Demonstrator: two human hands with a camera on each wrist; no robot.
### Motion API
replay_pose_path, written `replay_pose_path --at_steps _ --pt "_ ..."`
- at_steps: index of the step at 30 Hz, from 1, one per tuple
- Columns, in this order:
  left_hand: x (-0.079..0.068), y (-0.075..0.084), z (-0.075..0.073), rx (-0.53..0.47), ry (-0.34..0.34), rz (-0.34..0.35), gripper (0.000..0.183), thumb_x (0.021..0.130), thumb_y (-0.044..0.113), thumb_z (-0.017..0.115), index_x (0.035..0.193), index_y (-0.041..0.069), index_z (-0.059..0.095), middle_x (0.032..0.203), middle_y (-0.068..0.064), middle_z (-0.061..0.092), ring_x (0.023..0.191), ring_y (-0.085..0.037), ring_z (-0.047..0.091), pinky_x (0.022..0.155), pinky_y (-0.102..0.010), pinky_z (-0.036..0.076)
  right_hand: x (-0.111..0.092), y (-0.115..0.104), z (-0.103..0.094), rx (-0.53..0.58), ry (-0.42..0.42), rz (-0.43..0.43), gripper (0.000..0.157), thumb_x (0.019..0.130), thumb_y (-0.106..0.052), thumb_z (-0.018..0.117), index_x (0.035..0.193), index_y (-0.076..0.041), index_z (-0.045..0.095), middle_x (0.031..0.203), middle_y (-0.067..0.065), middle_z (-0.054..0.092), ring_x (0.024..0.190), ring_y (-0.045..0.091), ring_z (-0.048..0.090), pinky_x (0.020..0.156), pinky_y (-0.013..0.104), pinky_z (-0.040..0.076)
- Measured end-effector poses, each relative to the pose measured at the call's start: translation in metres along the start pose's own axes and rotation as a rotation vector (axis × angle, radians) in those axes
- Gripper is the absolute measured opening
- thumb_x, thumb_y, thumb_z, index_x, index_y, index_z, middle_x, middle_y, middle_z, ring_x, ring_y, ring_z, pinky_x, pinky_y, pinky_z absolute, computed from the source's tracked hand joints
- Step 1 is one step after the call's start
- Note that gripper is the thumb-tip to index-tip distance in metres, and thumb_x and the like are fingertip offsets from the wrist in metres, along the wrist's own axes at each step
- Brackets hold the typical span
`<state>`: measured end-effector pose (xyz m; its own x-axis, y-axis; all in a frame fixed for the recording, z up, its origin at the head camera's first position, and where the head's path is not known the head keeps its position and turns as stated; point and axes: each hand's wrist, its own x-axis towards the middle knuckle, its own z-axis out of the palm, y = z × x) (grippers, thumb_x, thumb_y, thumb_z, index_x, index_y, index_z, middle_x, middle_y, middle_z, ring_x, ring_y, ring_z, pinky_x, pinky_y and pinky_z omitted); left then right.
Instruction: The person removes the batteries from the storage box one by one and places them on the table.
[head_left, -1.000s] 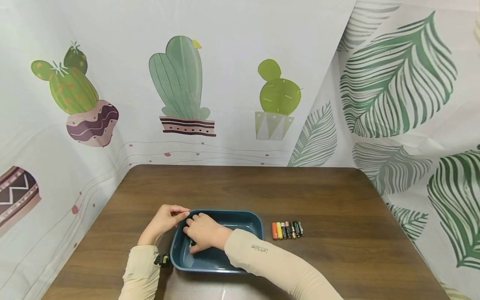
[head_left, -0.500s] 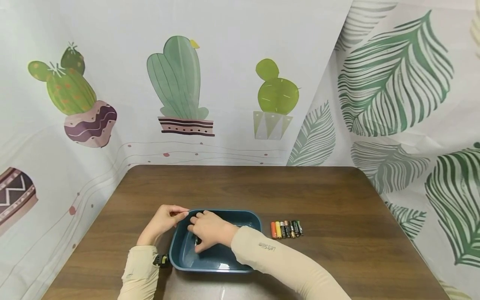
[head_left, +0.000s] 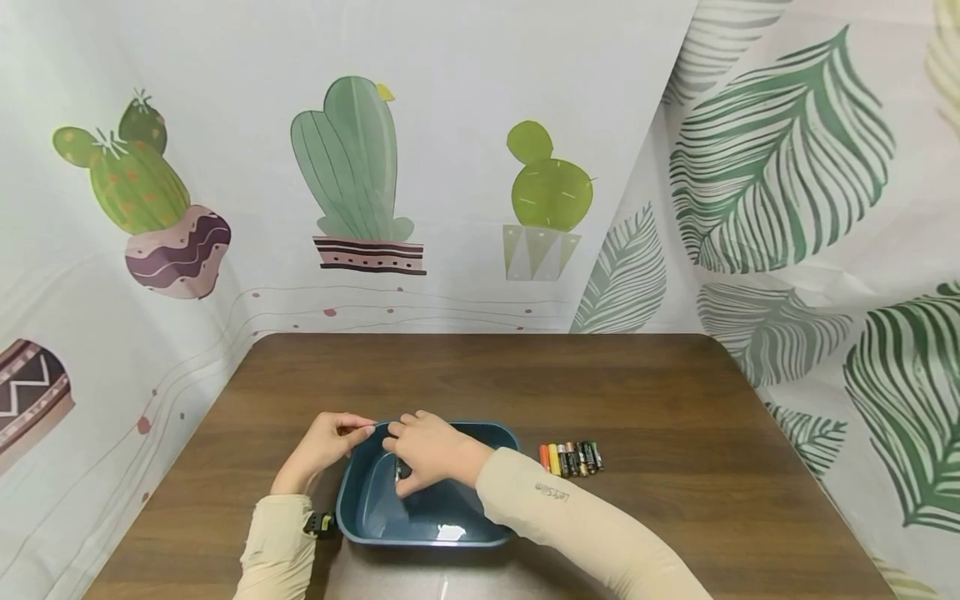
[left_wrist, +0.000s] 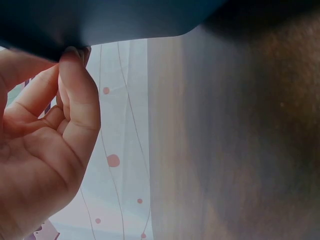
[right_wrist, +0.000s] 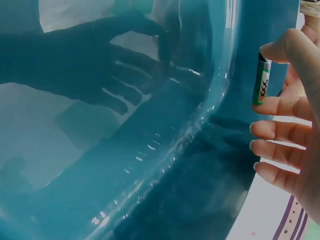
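A deep blue rectangular basin [head_left: 427, 543] stands at the front of the table, its glossy inside full of reflections. At its back left corner, my left hand [head_left: 326, 442] pinches the rim between thumb and fingers; the left wrist view shows the fingertips [left_wrist: 75, 55] at the basin's edge. Over the basin's left half is my right hand [head_left: 431, 450]. It holds a small battery [right_wrist: 261, 82] with a black, white and green wrapper, its ends between thumb and index finger. The other fingers of that hand are spread loosely. From the head view, the hand mostly hides this battery.
To the basin's right, several batteries [head_left: 572, 460] lie side by side in a row, orange and yellow ones at the left end, mostly dark ones after them. The brown wooden table [head_left: 480, 375] meets a cactus-printed cloth [head_left: 465, 167] at the back.
My right hand has moved to the right and slightly back over the basin, carrying the battery away from the left wall. My left hand has stayed at the rim.
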<state>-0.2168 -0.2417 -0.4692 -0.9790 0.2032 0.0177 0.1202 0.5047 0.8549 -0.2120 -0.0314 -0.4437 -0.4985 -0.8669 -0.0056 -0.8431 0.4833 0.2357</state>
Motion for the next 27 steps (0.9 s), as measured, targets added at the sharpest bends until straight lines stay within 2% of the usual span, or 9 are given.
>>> replay_pose_path --at_steps 14,21,23,27 --pt "0.0 0.0 0.001 -0.012 0.001 0.025 0.017 0.089 0.006 0.068 0.1 -0.006 0.072 0.08 -0.01 0.065 0.058 -0.014 0.051 0.051 -0.032 0.049 -0.013 0.015 -0.018 0.015 0.01 0.035 0.06 0.081 -0.061 0.06 0.124 -0.02 0.062 0.117 -0.001 0.06 0.102 0.016 0.053 0.092 0.033 0.044" --pt "-0.001 0.001 0.001 -0.017 -0.002 0.03 0.018 0.089 0.007 0.068 0.101 -0.006 0.072 0.079 -0.009 0.065 0.056 -0.013 0.05 0.05 -0.031 0.048 -0.02 0.025 -0.023 0.028 0.04 0.057 0.057 0.08 -0.059 0.06 0.121 -0.019 0.062 0.116 -0.001 0.06 0.1 0.016 0.053 0.091 0.034 0.044" --pt "-0.005 0.01 0.0 -0.007 -0.006 0.035 0.018 0.089 0.005 0.067 0.1 -0.008 0.071 0.079 -0.01 0.064 0.055 -0.014 0.05 0.05 -0.031 0.048 -0.022 0.027 -0.024 0.025 0.047 0.065 0.057 0.08 -0.06 0.061 0.119 -0.019 0.062 0.115 -0.001 0.06 0.101 0.016 0.053 0.091 0.034 0.044" --pt "-0.004 0.008 0.001 0.01 0.001 0.042 0.016 0.089 0.004 0.067 0.099 -0.008 0.071 0.077 -0.007 0.064 0.054 -0.013 0.049 0.049 -0.031 0.047 -0.027 0.034 -0.026 0.028 0.051 0.088 0.058 0.079 -0.06 0.061 0.121 -0.018 0.062 0.119 0.0 0.059 0.104 0.017 0.053 0.094 0.036 0.044"
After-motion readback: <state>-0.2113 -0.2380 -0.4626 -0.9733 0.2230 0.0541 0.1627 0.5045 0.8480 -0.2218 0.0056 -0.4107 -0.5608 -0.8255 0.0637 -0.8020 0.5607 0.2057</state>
